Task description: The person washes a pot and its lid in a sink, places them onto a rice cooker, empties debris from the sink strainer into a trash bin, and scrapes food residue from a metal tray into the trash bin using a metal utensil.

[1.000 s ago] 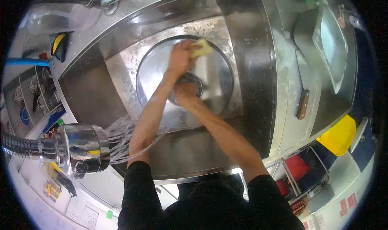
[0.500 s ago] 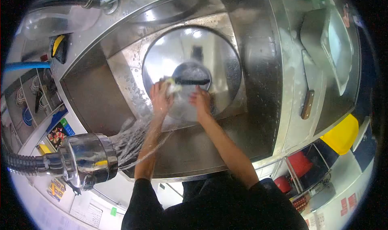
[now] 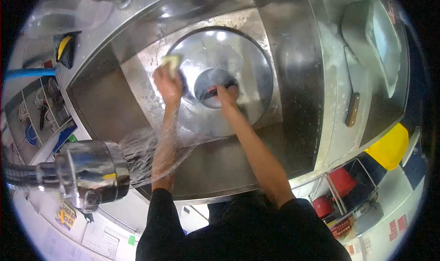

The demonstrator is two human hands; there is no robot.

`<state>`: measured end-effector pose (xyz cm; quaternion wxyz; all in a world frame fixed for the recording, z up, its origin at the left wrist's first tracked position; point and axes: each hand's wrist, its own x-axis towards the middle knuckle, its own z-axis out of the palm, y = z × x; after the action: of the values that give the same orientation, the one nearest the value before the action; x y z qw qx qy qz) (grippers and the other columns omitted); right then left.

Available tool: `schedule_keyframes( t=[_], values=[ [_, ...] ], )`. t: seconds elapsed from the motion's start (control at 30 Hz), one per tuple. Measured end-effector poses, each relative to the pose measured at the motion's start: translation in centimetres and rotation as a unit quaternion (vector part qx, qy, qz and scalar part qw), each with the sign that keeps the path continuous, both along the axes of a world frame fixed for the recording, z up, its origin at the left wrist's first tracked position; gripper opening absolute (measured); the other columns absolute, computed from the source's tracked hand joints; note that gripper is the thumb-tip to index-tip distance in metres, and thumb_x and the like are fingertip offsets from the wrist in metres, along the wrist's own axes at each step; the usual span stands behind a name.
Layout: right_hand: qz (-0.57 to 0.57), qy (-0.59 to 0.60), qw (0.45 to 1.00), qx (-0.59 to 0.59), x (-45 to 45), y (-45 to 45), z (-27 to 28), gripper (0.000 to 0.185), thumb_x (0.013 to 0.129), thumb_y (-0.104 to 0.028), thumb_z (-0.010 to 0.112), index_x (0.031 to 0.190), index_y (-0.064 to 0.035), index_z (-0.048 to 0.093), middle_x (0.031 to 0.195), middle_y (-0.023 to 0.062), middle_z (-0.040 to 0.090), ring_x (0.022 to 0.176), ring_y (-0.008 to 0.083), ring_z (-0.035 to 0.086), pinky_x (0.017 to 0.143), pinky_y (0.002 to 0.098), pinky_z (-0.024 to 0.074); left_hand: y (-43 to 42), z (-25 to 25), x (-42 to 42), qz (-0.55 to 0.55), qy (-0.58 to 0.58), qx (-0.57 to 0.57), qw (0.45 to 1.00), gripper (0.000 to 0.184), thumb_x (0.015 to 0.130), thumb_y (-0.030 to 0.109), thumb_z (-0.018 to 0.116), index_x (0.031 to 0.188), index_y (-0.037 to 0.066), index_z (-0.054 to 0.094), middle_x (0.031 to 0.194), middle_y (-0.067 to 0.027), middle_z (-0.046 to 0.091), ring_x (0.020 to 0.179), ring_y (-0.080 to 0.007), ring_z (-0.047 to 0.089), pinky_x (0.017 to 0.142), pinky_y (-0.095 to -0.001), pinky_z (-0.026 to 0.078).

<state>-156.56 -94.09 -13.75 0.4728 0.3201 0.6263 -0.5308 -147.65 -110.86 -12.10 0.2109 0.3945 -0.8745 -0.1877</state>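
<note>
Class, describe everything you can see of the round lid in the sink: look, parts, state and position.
The round lid is shiny and grey, apparently metal, with a darker rim, a circular centre section and a dark handle across it. It lies handle side up in the metal sink, reflecting bright spots. The right grip holds the handle. The left grip has a pale yellow sponge at the lid's left edge; whether the sponge touches it is unclear.

Steel bench (image 3: 331, 128) right of the sink (image 3: 298, 77), metal rack (image 3: 336, 194) below with red containers (image 3: 343, 183). Divided shelf (image 3: 34, 119) at left, cluttered; white surfaces lower down, red notices (image 3: 402, 223) right, written sheet (image 3: 110, 245) left. Bright light, glare on steel.
</note>
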Motion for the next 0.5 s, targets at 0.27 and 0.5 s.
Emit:
schedule_keyframes(
  t=[0.27,0.5],
  values=[
    [0.604,0.327,0.721,0.097,-2.4,-1.3,1.0,0.052,0.069,-0.026,0.071,0.104,0.0105,0.058,0.091,0.0265,0.067,0.085,0.0346,0.067,0.076,0.0416,0.054,4.3,0.4,5.4,-0.356,-0.167,-0.012,0.92,0.036,0.082,0.027,0.068,0.117,0.02,0.064,0.124,-0.0108,0.051,0.11,-0.0277,0.048,0.093,-0.0424,0.042],
    [0.577,0.427,0.696,0.041,-0.3,-1.9,4.3,0.038,0.075,-0.012,0.067,0.107,0.003,0.054,0.103,0.0242,0.061,0.1,0.0357,0.061,0.08,0.0476,0.0498,2.4,1.1,-1.9,-0.134,-0.096,-0.013,0.986,0.042,0.076,0.015,0.068,0.118,0.016,0.062,0.118,-0.0134,0.054,0.11,-0.0327,0.049,0.094,-0.0453,0.04]
  ],
)
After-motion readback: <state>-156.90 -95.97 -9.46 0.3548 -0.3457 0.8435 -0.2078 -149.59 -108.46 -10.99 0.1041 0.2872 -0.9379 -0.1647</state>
